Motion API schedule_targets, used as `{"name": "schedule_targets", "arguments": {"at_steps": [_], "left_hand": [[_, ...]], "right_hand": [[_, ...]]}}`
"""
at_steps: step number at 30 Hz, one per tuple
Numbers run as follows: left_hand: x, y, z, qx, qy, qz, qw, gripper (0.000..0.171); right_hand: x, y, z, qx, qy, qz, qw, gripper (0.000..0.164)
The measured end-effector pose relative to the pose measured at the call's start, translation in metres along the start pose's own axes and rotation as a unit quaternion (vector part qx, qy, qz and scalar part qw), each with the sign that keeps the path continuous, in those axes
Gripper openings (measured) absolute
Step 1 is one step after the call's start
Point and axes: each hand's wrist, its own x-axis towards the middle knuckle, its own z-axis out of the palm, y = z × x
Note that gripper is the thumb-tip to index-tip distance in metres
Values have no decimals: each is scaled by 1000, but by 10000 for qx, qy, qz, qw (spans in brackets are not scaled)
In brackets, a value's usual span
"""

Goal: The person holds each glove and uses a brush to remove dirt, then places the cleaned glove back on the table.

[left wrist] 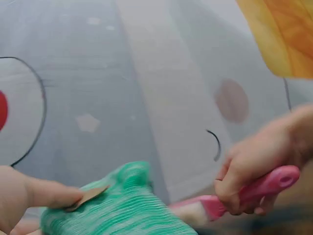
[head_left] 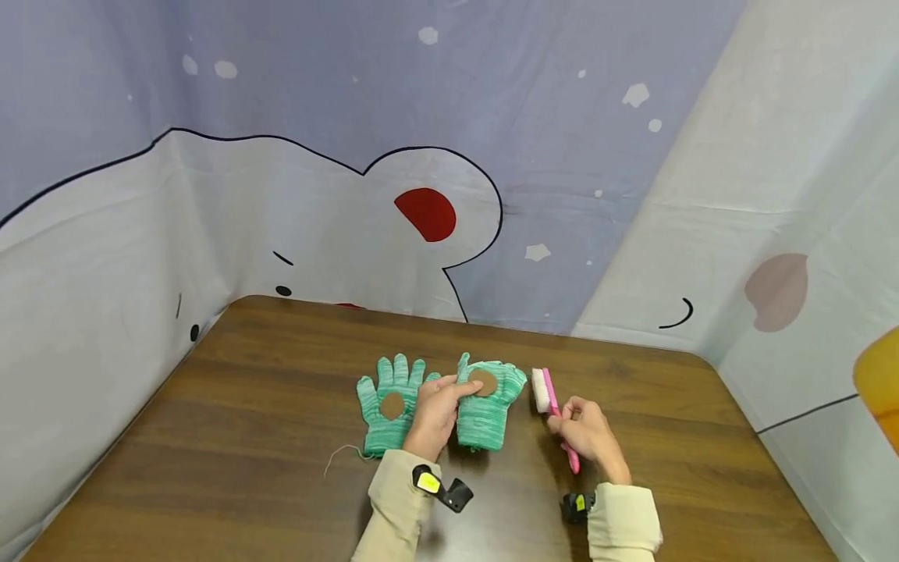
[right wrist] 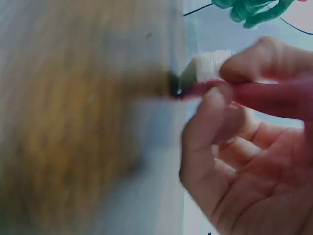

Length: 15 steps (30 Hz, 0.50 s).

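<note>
My left hand (head_left: 437, 411) grips a green knitted glove (head_left: 485, 425), its thumb pressed on a round brown patch (head_left: 483, 382). The glove is raised off the table, its fingers pointing away. In the left wrist view the thumb lies across that patch at the lower left. My right hand (head_left: 588, 431) pinches the pink handle of a brush (head_left: 550, 394) with white bristles, which face left toward the glove. In the right wrist view thumb and forefinger close on the handle (right wrist: 279, 98). A second green glove (head_left: 386, 433) with a like patch lies flat left of my left hand.
The brown wooden table (head_left: 246, 437) carries these things. A loose thread (head_left: 337, 451) trails from the flat glove's cuff. A printed cloth (head_left: 337, 218) hangs behind the table and at its sides. Something yellow-orange (head_left: 881, 382) shows at the far right.
</note>
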Motion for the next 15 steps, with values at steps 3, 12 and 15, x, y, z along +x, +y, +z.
{"name": "schedule_targets", "arguments": {"at_steps": [3,12,15], "left_hand": [[0,7,-4,-675,-576,-170,9959,58],[-8,29,-6,-1278,-1497,-71,9804,31],[-13,36,-4,-1271,-1745,82,9764,21]], "right_hand": [[-1,-6,-1,930,186,-289,9951,20],[1,-15,-15,3151,113,-2607,9125,19],[-13,-37,-18,3640,32,-3222,8739,21]]}}
